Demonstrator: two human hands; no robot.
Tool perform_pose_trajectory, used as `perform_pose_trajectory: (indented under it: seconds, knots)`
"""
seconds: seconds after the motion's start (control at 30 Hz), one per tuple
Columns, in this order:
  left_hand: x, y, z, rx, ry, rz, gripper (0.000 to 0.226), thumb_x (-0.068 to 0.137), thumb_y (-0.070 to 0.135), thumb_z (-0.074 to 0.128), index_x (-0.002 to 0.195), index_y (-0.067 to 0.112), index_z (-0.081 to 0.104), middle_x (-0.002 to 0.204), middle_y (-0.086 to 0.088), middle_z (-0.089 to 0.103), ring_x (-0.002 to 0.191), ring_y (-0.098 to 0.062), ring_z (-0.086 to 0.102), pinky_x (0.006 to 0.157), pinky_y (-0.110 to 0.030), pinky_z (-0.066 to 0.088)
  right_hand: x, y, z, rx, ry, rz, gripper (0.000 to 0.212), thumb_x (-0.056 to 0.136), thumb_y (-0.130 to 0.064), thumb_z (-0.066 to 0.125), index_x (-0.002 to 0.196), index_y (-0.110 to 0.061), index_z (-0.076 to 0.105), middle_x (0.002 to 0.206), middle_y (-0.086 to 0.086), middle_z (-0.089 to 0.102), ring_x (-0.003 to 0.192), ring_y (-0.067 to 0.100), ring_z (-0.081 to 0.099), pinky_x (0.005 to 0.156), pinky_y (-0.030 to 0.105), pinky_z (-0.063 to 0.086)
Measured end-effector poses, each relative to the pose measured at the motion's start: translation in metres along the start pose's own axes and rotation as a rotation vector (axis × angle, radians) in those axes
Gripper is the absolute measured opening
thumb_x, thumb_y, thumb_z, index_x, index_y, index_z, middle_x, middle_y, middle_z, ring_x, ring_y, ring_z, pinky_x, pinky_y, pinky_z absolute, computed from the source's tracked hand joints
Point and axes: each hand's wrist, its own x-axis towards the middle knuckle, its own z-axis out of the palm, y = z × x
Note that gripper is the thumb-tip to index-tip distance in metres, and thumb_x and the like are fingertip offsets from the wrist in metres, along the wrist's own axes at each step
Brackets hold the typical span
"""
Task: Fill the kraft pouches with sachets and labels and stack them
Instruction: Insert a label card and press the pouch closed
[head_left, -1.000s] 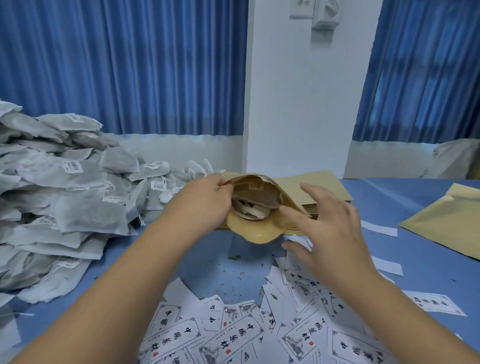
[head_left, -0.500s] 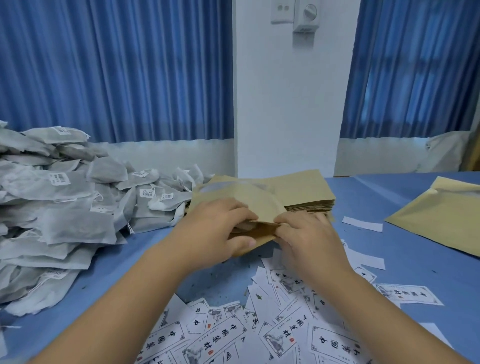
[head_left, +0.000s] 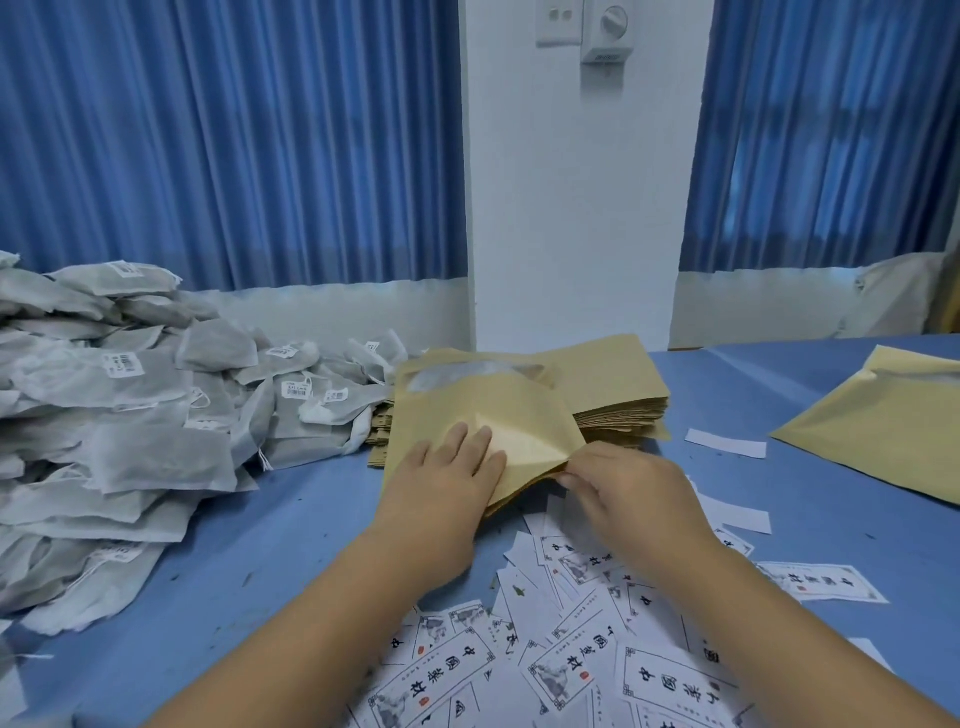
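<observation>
Head view: left hand (head_left: 441, 483) lies flat, fingers spread, pressing a kraft pouch (head_left: 483, 415) onto the blue counter (head_left: 291, 525). Right hand (head_left: 631, 493) pinches the pouch's near right edge. Sachets (head_left: 104, 395) are heaped at left, labels (head_left: 571, 660) scattered in front, a pouch stack (head_left: 618, 395) just behind.

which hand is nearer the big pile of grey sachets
Left. The left hand lies flat on the kraft pouch, just right of the sachet pile. The right hand pinches the pouch's near edge, farther right.
</observation>
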Motion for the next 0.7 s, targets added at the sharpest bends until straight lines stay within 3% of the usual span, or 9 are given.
perform_pose_trajectory:
  seconds: [0.17, 0.27, 0.33, 0.4, 0.43, 0.53, 0.6, 0.7]
  knots:
    - [0.002, 0.011, -0.004, 0.0, 0.058, -0.151, 0.066, 0.09, 0.01, 0.051, 0.148, 0.017, 0.02, 0.154, -0.006, 0.02, 0.145, -0.028, 0.014, 0.112, -0.038, 0.023, -0.001, 0.001, -0.003, 0.011, 0.169, -0.062, 0.01, 0.08, -0.02, 0.075, 0.076, -0.012, 0.071, 0.085, -0.001, 0.067, 0.056, 0.026, 0.06, 0.047, 0.031, 0.048]
    - [0.0, 0.005, -0.004, -0.03, 0.091, -0.192, 0.059, 0.088, 0.008, 0.054, 0.142, 0.019, 0.033, 0.139, -0.002, 0.038, 0.129, -0.025, 0.035, 0.088, -0.031, 0.039, -0.001, -0.004, -0.003, -0.012, 0.24, -0.08, 0.026, 0.063, -0.013, 0.083, 0.076, -0.01, 0.061, 0.087, 0.003, 0.062, 0.043, 0.022, 0.047, 0.039, 0.025, 0.037]
    - [-0.003, -0.001, -0.008, -0.049, 0.162, -0.185, 0.052, 0.081, 0.009, 0.063, 0.129, 0.02, 0.048, 0.124, 0.001, 0.05, 0.111, -0.021, 0.048, 0.064, -0.026, 0.036, 0.0, -0.008, -0.003, -0.006, 0.229, -0.1, 0.038, 0.056, -0.013, 0.085, 0.083, -0.012, 0.058, 0.087, 0.003, 0.058, 0.049, 0.021, 0.047, 0.043, 0.026, 0.037]
    - [-0.005, -0.007, -0.015, -0.007, 0.256, -0.152, 0.047, 0.056, 0.008, 0.08, 0.098, 0.02, 0.066, 0.091, 0.004, 0.062, 0.079, -0.017, 0.058, 0.046, -0.021, 0.025, 0.0, -0.013, -0.001, -0.038, 0.179, -0.152, 0.046, 0.055, -0.018, 0.087, 0.093, -0.015, 0.062, 0.087, 0.001, 0.058, 0.064, 0.022, 0.056, 0.057, 0.03, 0.045]
    - [-0.006, -0.01, -0.02, 0.015, 0.29, -0.132, 0.047, 0.043, 0.005, 0.083, 0.087, 0.019, 0.069, 0.079, 0.005, 0.062, 0.068, -0.016, 0.059, 0.041, -0.021, 0.027, 0.0, -0.017, 0.0, -0.066, 0.15, -0.175, 0.046, 0.057, -0.021, 0.087, 0.096, -0.016, 0.063, 0.087, 0.0, 0.059, 0.071, 0.022, 0.058, 0.063, 0.032, 0.046]
    - [-0.008, -0.021, -0.024, 0.016, 0.358, -0.088, 0.052, 0.036, -0.002, 0.08, 0.085, 0.012, 0.073, 0.081, -0.001, 0.07, 0.072, -0.021, 0.067, 0.057, -0.026, 0.053, 0.001, -0.03, 0.001, -0.102, 0.14, -0.199, 0.036, 0.058, -0.014, 0.084, 0.089, -0.017, 0.066, 0.082, 0.0, 0.058, 0.072, 0.022, 0.058, 0.062, 0.033, 0.046]
    - [-0.018, -0.029, -0.028, 0.023, 0.435, -0.054, 0.049, 0.034, -0.01, 0.076, 0.079, 0.006, 0.074, 0.076, -0.007, 0.071, 0.067, -0.025, 0.068, 0.057, -0.032, 0.056, 0.002, -0.037, 0.0, -0.083, 0.178, -0.214, 0.034, 0.052, 0.001, 0.079, 0.08, -0.014, 0.066, 0.076, 0.002, 0.057, 0.064, 0.022, 0.055, 0.054, 0.031, 0.042]
    - [-0.043, -0.037, -0.038, 0.053, 0.451, -0.041, 0.04, 0.059, -0.009, 0.048, 0.089, -0.002, 0.073, 0.087, -0.015, 0.071, 0.073, -0.032, 0.067, 0.064, -0.04, 0.057, 0.0, -0.045, -0.006, -0.052, 0.235, -0.269, 0.04, 0.04, 0.007, 0.074, 0.073, -0.012, 0.066, 0.073, 0.002, 0.057, 0.057, 0.021, 0.051, 0.049, 0.028, 0.041]
